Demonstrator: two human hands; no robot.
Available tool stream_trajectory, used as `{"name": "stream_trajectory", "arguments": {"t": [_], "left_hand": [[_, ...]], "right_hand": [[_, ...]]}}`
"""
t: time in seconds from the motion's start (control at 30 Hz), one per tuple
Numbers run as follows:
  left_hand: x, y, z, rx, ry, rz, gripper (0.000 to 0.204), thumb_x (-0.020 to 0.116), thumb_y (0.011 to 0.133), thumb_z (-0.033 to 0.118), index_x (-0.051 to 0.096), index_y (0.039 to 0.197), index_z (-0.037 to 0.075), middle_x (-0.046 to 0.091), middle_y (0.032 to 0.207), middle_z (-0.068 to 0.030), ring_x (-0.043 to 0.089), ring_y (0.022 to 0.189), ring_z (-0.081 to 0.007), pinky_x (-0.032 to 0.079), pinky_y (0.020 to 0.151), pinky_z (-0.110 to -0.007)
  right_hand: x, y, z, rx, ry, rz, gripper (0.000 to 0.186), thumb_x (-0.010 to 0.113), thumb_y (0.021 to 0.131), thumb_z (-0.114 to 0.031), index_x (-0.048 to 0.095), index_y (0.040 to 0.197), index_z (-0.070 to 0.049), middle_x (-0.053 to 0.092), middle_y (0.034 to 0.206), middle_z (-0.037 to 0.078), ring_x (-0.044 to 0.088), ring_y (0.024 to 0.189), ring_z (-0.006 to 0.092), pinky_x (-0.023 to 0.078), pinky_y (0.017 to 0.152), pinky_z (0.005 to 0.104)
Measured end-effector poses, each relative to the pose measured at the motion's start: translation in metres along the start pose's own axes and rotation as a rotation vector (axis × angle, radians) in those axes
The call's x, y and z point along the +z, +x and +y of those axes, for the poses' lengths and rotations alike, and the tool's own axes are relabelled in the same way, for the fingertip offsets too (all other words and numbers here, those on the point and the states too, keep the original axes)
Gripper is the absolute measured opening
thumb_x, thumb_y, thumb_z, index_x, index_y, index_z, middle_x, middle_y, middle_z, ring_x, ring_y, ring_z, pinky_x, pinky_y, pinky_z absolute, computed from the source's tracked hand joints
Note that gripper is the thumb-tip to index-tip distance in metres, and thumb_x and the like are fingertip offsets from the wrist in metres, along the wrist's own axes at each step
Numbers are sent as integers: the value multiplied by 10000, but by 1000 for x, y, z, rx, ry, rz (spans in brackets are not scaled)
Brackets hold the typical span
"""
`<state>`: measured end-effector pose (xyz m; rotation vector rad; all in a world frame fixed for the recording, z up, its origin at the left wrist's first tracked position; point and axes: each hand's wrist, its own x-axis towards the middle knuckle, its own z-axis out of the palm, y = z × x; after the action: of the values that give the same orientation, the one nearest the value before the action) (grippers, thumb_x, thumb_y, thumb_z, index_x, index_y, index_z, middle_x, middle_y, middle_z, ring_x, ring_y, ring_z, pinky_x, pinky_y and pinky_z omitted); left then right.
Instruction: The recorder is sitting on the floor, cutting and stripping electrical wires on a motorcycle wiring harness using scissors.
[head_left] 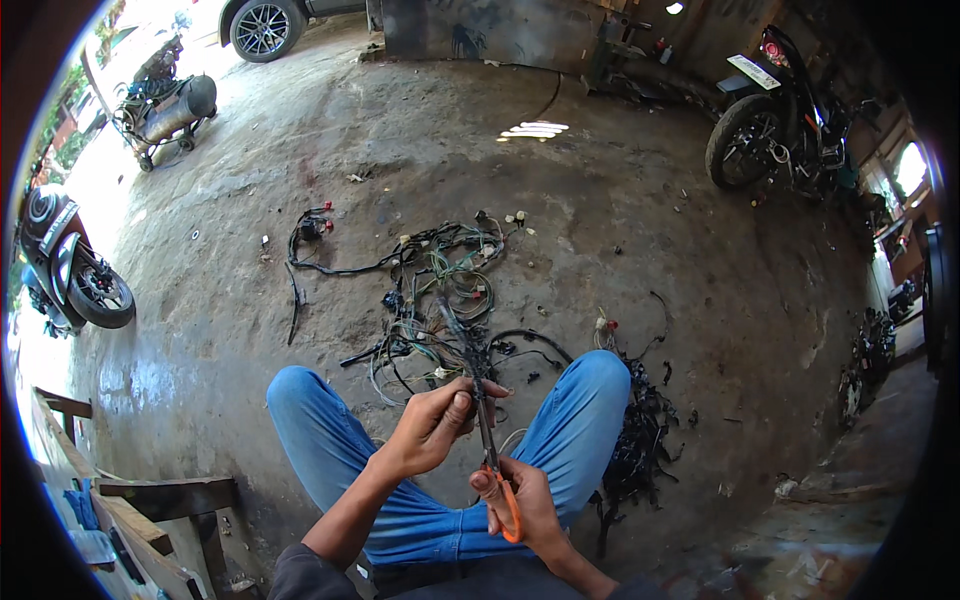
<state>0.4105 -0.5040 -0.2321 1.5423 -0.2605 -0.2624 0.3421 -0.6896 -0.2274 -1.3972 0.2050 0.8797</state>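
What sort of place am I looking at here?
Probably a motorbike repair workshop: a motorbike stands at the upper right, what looks like an air compressor at the upper left, and tangled wires lie on the floor.

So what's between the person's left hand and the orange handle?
In the head view, the metal scissor blades run from the orange handle, in the right hand, up toward the dark wiring at the left hand.

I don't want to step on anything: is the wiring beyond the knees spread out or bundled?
Spread out: the wiring lies in loose loops across the floor, a black branch trailing off to the left.
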Motion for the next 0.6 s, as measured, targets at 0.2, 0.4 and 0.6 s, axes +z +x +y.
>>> {"name": "stream_trajectory", "arguments": {"t": [0.2, 0.4, 0.6], "left_hand": [[-3, 3, 6, 195, 154, -34, 375, 413, 1081, 261, 623, 1253, 3, 693, 971, -122, 658, 788, -182, 508, 716, -309], [0, 5, -7, 186, 223, 9, 420, 438, 1058, 311, 653, 1231, -5, 649, 784, -78, 550, 607, -125, 465, 622, -293], [7, 5, -3, 284, 304, 138, 383, 470, 1046, 301, 709, 1150, 21, 577, 665, -62, 535, 594, -99, 434, 580, -272]], "right_hand": [[-1, 9, 25, -133, -258, 147, 553, 697, 901, -531, 484, 896, -21, 552, 701, 21, 518, 620, 117, 427, 535, 279], [7, 11, 26, -591, -389, 154, 429, 510, 1036, -425, 413, 1029, -7, 456, 824, 60, 442, 701, 135, 428, 618, 336], [4, 7, 25, -421, -139, -70, 542, 370, 1036, -557, 417, 1000, -18, 419, 822, 60, 431, 687, 138, 429, 656, 320]]}}
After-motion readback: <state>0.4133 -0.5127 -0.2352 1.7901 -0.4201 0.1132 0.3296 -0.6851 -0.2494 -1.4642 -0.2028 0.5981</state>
